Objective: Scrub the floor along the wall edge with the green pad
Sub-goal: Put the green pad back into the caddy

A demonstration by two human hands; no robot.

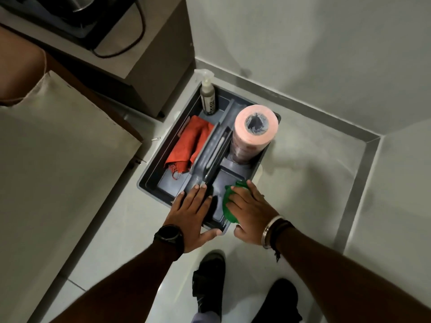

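Note:
A grey caddy (149,176) stands on the pale tiled floor in a room corner. The green pad (228,207) lies in its near right compartment, and my right hand (250,212) is shut on it, fingers over the top and thumb below the caddy's rim. My left hand (191,217) rests flat with spread fingers on the caddy's near left rim, beside the central handle (213,157). The grey skirting along the wall edge (356,183) runs behind and to the right of the caddy.
In the caddy are a spray bottle (208,96), an orange cloth (187,145) and a pink paper roll (255,128). A brown cabinet (140,66) stands at the back left, a beige covered surface (58,159) at the left. My black shoes (210,280) are on the floor below.

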